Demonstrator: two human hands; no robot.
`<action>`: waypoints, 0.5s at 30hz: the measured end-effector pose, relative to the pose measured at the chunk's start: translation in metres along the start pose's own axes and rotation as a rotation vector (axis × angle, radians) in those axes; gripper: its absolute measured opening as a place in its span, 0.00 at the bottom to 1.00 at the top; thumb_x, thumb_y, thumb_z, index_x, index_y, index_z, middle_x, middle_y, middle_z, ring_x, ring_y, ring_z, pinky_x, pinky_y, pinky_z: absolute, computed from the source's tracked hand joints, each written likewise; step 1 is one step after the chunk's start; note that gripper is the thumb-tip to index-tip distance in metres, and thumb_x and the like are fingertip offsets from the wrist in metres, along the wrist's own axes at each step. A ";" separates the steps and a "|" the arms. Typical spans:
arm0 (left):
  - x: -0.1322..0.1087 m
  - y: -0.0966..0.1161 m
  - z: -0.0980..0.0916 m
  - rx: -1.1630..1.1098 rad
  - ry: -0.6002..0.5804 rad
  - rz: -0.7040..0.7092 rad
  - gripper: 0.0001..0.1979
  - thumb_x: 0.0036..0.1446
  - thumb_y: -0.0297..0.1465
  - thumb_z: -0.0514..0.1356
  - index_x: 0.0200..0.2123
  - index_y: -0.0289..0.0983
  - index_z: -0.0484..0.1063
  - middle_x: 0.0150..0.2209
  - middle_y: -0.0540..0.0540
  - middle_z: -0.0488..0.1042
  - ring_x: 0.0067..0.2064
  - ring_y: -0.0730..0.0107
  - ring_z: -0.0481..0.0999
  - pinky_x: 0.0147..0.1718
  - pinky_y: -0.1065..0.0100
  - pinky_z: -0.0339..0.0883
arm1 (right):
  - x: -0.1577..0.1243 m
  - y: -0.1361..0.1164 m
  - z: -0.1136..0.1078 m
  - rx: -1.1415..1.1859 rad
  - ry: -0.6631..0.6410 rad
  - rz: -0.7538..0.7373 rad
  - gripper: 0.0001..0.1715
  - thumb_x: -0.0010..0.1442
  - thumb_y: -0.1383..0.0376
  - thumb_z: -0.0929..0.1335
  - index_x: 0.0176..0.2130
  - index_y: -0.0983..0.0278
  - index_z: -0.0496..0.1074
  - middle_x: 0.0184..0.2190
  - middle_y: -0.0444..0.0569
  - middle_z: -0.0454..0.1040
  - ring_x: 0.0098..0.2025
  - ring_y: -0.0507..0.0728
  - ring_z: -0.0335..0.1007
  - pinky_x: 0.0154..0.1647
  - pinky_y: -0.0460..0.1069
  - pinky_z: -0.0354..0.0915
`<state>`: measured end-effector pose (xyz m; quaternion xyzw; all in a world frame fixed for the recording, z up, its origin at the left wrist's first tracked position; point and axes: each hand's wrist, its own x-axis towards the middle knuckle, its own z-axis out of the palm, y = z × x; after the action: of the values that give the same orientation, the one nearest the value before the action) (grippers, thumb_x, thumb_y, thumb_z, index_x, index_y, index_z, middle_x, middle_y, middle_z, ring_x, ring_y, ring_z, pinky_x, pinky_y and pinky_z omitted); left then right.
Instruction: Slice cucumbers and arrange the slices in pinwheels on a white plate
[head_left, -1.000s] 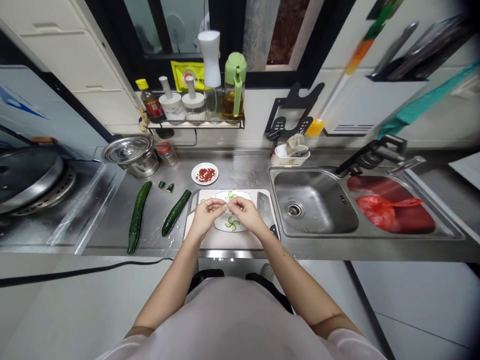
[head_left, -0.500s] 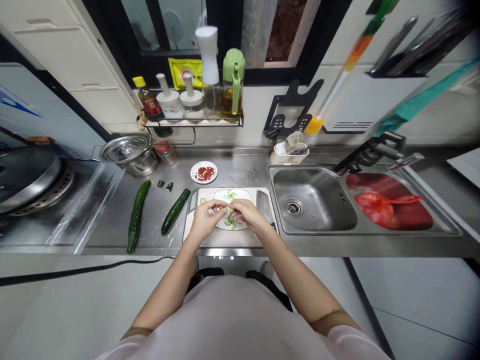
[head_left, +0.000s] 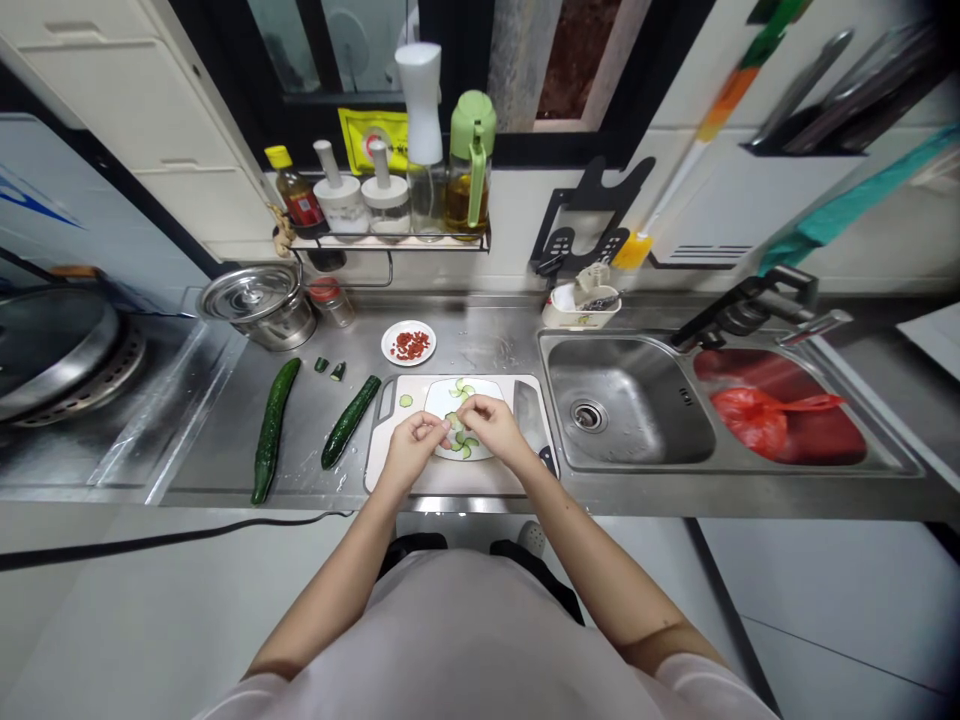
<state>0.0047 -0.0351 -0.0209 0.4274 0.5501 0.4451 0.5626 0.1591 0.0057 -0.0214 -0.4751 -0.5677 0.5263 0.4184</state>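
Note:
A white plate (head_left: 441, 397) lies on a pale cutting board (head_left: 465, 478) at the counter's front edge. Thin green cucumber slices (head_left: 463, 388) are laid on the plate, and one slice (head_left: 406, 401) lies loose on the board. My left hand (head_left: 415, 445) and my right hand (head_left: 491, 427) meet over the plate's near side. Both pinch with fingertips close together at the slices there. What each pinch holds is too small to see clearly. A cleaver (head_left: 532, 417) rests on the board just right of my right hand.
Two cucumbers (head_left: 271, 428) (head_left: 350, 422) and small cut ends (head_left: 331, 369) lie left of the board. A dish of red berries (head_left: 409, 343) sits behind it. A lidded pot (head_left: 259, 303), a condiment rack (head_left: 390, 205), a sink (head_left: 626, 412) and a red bag (head_left: 761, 415) surround the area.
Both hands have drawn slightly toward me over the plate, and more of the plate's far side with its slices now shows. The pinching fingers stay together.

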 end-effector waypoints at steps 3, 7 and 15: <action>0.000 -0.001 0.001 -0.104 -0.020 -0.105 0.20 0.49 0.48 0.64 0.32 0.36 0.69 0.21 0.50 0.74 0.18 0.80 0.61 0.19 0.75 0.48 | -0.002 0.000 -0.002 -0.093 -0.011 -0.096 0.08 0.52 0.62 0.66 0.25 0.63 0.71 0.25 0.43 0.72 0.30 0.51 0.65 0.33 0.46 0.61; 0.005 0.001 -0.001 -0.168 -0.004 -0.147 0.22 0.47 0.49 0.64 0.36 0.36 0.69 0.23 0.51 0.72 0.19 0.79 0.64 0.17 0.76 0.42 | -0.006 -0.004 -0.006 -0.253 -0.122 -0.203 0.10 0.58 0.60 0.66 0.28 0.62 0.73 0.28 0.45 0.72 0.33 0.52 0.66 0.35 0.46 0.61; 0.007 0.006 -0.009 -0.098 -0.070 -0.255 0.23 0.51 0.48 0.63 0.43 0.38 0.70 0.23 0.50 0.73 0.21 0.78 0.67 0.18 0.77 0.45 | -0.005 -0.002 -0.018 -0.509 -0.209 -0.387 0.13 0.64 0.57 0.65 0.37 0.59 0.77 0.36 0.49 0.72 0.41 0.56 0.66 0.44 0.51 0.62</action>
<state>-0.0041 -0.0266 -0.0172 0.3410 0.5578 0.3811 0.6537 0.1775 0.0040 -0.0177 -0.3911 -0.8004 0.3243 0.3180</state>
